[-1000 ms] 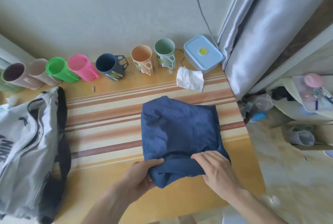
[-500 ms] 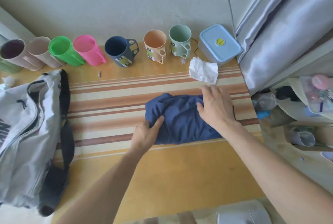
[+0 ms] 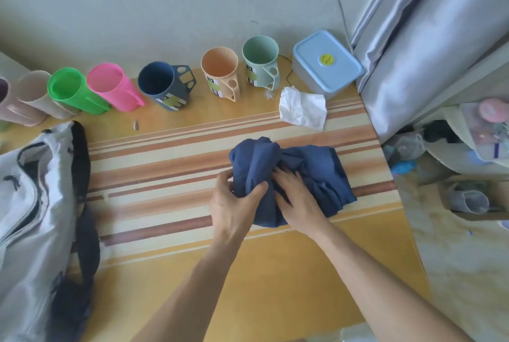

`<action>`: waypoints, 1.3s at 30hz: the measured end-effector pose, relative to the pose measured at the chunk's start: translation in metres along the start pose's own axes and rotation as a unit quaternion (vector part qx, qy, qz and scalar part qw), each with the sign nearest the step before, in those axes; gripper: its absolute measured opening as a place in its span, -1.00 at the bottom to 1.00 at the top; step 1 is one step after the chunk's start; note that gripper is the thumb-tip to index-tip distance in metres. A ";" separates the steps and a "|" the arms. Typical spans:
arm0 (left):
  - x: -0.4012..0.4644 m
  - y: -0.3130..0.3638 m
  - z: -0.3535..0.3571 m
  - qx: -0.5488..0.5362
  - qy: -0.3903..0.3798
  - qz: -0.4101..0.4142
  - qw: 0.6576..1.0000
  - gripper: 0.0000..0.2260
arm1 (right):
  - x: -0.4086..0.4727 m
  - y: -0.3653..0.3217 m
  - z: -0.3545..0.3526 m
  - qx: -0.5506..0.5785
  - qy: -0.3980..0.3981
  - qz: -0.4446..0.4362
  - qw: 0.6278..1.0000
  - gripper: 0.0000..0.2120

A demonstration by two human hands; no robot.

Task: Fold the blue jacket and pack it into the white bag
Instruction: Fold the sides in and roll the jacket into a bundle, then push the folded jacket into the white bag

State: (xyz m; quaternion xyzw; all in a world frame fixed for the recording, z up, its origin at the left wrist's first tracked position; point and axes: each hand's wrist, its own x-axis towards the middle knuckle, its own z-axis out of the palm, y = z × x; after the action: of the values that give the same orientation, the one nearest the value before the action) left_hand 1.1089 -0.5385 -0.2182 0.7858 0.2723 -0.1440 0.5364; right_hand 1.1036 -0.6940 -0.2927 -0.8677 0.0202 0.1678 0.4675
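The blue jacket (image 3: 316, 168) lies bunched into a small bundle on the striped part of the table, right of centre. My left hand (image 3: 234, 204) grips the bundle's left edge, thumb on top of the cloth. My right hand (image 3: 297, 198) presses on the middle of the bundle with fingers dug into the folds. The white bag (image 3: 27, 217) lies at the left edge of the table, with a dark strap (image 3: 88, 245) along its right side and its zip partly open.
A row of coloured cups (image 3: 165, 85) stands along the wall at the back. A light blue lidded box (image 3: 327, 63) and a crumpled white tissue (image 3: 303, 109) sit behind the jacket. The table's right edge (image 3: 396, 204) drops to a cluttered floor.
The jacket was folded over away from me into a narrower shape, then gathered into a tighter bundle. Both hands moved from its near edge onto its top and left side.
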 end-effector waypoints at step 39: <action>-0.047 0.026 -0.123 -0.237 -0.123 -0.011 0.964 -0.50 | -0.024 -0.139 -0.006 0.095 0.066 -0.078 0.990 -0.11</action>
State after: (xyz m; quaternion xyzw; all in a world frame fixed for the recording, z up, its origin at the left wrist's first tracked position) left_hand 1.0778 -0.4450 -0.1271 0.6097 0.2388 -0.1769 0.7348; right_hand 1.1092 -0.6234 -0.1701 -0.8275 -0.0014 0.0705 0.5570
